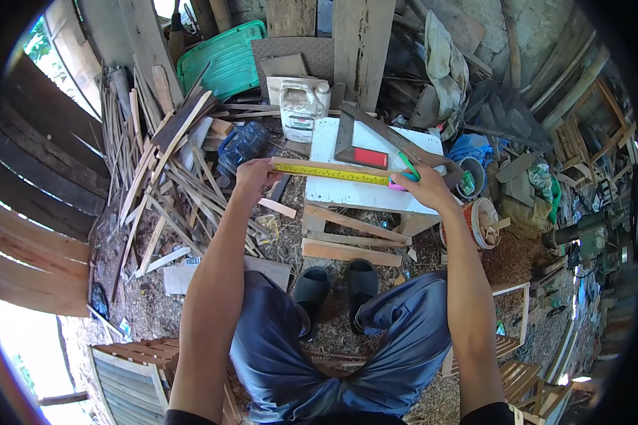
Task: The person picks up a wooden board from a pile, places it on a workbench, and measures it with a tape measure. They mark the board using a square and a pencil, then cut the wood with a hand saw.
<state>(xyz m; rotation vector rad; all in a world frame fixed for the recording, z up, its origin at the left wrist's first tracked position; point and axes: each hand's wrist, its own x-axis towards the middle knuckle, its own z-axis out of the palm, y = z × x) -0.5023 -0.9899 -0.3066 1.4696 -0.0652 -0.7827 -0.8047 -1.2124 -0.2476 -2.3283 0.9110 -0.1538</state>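
Fingers (pixel 256 170) of the left hand (pixel 252 177) are closed in a pinch on the end of a yellow tape measure (pixel 333 173) and press it against a thin wooden strip (pixel 312 163). This end stands out past the left edge of the white worktop (pixel 361 195). The right hand (pixel 422 185) is clenched on the other end, near the right edge of the worktop. Its fingers grasp the strip, a green pencil (pixel 409 166) that points up, and something pink (pixel 397 185), perhaps the case of the tape, but I cannot tell for sure. Strip and tape are just above the front part of the worktop, and I cannot tell if they touch it.

I think the main risk is slipping. It seems that only the two hands carry the strip, so if the left pinch gets weak, the tape end can move along the wood and the reading will be wrong. The right hand has three things together. If the pencil turns down to the wood, the hold on the tape may loosen, and the blade may spring back and hit a finger. A metal square (pixel 365 152) with a red part lies on the worktop behind the strip, so a sudden move can push it. Below the front of the worktop lie loose boards (pixel 351 251), and a dropped strip can fall among them.
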